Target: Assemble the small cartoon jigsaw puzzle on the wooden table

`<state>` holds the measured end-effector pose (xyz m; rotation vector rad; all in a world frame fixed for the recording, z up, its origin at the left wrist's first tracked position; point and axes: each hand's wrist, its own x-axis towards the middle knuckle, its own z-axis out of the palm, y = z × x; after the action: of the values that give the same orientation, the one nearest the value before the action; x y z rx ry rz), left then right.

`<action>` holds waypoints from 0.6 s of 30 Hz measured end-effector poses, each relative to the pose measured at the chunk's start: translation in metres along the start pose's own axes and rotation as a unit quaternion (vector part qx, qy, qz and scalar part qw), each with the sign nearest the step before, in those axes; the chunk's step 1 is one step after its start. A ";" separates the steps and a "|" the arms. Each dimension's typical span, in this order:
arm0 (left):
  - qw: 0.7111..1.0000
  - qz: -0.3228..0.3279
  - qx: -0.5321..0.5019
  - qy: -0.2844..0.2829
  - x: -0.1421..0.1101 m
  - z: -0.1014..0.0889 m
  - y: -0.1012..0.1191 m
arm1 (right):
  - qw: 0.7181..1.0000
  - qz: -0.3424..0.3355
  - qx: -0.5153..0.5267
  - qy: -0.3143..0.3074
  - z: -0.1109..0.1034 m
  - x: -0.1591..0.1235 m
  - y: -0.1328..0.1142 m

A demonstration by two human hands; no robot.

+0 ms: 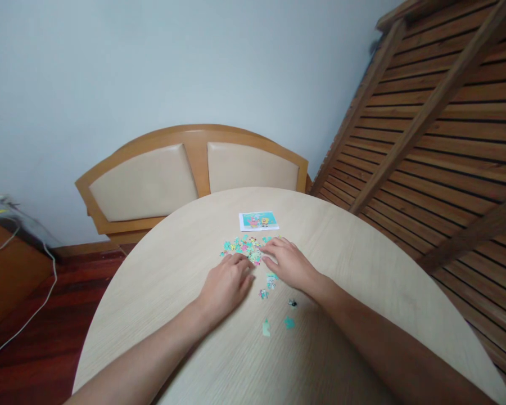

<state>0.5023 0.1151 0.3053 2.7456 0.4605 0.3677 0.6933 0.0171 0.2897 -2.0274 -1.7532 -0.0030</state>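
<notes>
A pile of small jigsaw puzzle pieces (248, 246) in turquoise, yellow, pink and white lies near the middle of the round table. My left hand (226, 282) rests at the pile's near left edge, fingers loosely bent and thumb apart. Over the right side of the pile, my right hand (290, 263) reaches with its fingers spread and touching pieces. No piece shows clearly in either hand. Just below the hands are a joined cluster of pieces (271, 280) and a smaller pink and blue piece (263, 293). Behind the pile lies a cartoon picture card (259, 221).
Nearer me on the pale wooden table (152, 315) lie a dark piece (292, 302), a turquoise piece (289, 323) and a light green piece (266, 327). A padded headboard (202, 163) stands behind, a slatted wooden frame (438, 124) leans at right, and a white cable (53, 281) hangs left.
</notes>
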 end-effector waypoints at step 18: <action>0.993 -0.054 0.010 0.102 0.032 0.027 -0.041 | 0.997 0.053 -0.054 -0.013 -0.003 -0.001 0.013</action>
<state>0.5285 0.1555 0.2715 2.6991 0.6658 0.6224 0.7063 0.0144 0.2881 -2.2059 -1.6917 -0.0387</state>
